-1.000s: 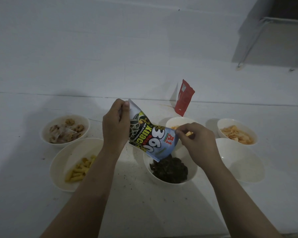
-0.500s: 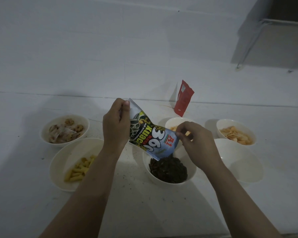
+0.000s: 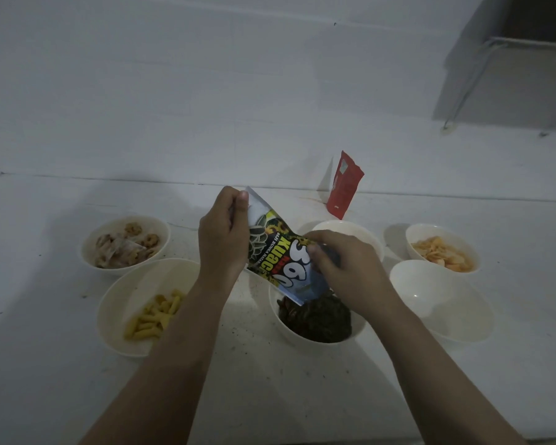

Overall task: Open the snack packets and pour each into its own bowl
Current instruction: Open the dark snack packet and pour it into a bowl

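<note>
- L hand: fingers curled, thumb pinching closed end of sunflower-seed packet, keeping it raised so mouth is tipping down.
- R hand: fingers curled onto packet's lower half, prob. squeezing/steering; exact grip partly hidden.
- Packet mouth hanging just over seed bowl, mid-worktop toward near edge; dark seeds piling in.
- Empty bowl to its right, awaiting red packet standing by worktop's far edge.
</note>
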Motion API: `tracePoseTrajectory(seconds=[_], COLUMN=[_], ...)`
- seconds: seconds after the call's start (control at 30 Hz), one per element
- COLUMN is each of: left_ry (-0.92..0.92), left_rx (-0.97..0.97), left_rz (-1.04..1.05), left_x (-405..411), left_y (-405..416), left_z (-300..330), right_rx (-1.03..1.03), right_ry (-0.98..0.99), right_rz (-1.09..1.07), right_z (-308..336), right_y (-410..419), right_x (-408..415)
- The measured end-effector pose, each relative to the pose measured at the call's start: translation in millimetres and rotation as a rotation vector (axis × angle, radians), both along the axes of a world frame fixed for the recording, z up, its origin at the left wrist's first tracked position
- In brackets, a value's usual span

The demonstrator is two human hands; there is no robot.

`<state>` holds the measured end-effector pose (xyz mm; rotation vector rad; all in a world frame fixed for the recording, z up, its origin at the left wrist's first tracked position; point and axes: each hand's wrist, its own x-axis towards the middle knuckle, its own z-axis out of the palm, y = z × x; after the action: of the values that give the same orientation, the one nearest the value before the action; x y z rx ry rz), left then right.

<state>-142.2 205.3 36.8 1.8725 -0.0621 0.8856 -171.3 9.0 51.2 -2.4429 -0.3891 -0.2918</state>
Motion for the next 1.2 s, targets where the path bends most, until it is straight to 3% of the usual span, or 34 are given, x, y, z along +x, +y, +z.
tracePoseTrajectory(seconds=[0.4,0.6,0.77,0.83,0.93,1.1,1.2], left_ry=[0.093,0.431,0.464,0.476,0.452,0.457,0.432], left_rx=[-0.037,-0.461,-0.804,-0.8,-0.671,-0.632,-0.614], left_rz=[-0.129,-0.462,-0.712,-0.707,-0.689,-0.683,-0.697], left_x=[-3.0,-8.5,-13.5,-13.8,-13.8,-11.9,-10.6], left_y=[4.6,-8.3,-37.1,-47.3,-58.5,-64.7,-65.8], left_z=[-12.7,-19.0,-8.1,-5.8,-7.6,-9.1,-8.4], right_rx=[0.228,0.451,0.508,0.516,0.684,0.894,0.883], right_ry=[-0.034,-0.002,0.048,0.051,0.032,0.159,0.205], right_rz=[-0.11,-0.113,-0.124,-0.147,-0.214,-0.107,-0.041], right_z=[-8.9,-9.0,-19.5,-24.6,-22.7,-15.5,-13.5], right_y=[-4.9,-15.6,-19.8,-21.2,-22.8,-25.2,-28.1], right_x=[8.1,2.7,-7.3,-12.3,-18.6,-20.8,-20.5])
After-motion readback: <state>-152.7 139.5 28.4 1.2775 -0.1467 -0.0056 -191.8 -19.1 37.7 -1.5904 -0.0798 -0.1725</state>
